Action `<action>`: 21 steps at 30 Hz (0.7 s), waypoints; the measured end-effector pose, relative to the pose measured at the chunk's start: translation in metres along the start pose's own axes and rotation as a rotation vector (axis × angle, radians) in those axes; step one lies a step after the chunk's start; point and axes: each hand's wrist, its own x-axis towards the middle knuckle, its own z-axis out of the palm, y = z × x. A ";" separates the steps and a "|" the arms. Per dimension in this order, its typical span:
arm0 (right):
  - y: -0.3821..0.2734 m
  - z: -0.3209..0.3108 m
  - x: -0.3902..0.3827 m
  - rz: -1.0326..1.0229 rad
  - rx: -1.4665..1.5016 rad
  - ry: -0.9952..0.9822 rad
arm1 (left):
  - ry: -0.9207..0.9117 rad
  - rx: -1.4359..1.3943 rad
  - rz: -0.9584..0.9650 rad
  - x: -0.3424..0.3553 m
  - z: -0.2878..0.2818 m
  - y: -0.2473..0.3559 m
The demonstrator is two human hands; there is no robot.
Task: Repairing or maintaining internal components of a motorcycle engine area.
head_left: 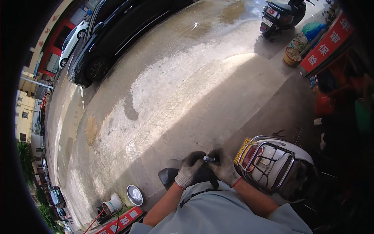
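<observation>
In front of my body, both hands wear pale gloves with dark grey fingers and palms. My left hand [190, 168] has its fingers curled closed at the pale tip of a small grey-and-white cylindrical piece [209, 159]. From the other side, my right hand [223, 168] pinches the same piece, its fingers wrapped over that end. The piece is too small for me to tell its kind. Beneath my hands shows a dark rounded thing [168, 177], partly covered by my left hand and shirt.
Close on my right stands a white scooter [302, 152] with a metal rear rack [269, 156]. A metal basin [134, 195] and white bucket [113, 205] are at lower left. Farther off are a black car [117, 39], a black scooter [282, 17] and potted plants [292, 56].
</observation>
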 end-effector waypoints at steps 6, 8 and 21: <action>0.003 -0.015 0.094 0.076 0.014 0.212 | -0.246 0.144 -0.028 0.139 -0.014 0.045; 0.025 -0.018 0.131 -0.010 -0.065 0.386 | -0.378 0.188 0.010 0.195 -0.015 0.028; 0.051 -0.139 0.247 0.276 0.284 0.874 | -0.999 0.428 -0.020 0.431 0.146 0.106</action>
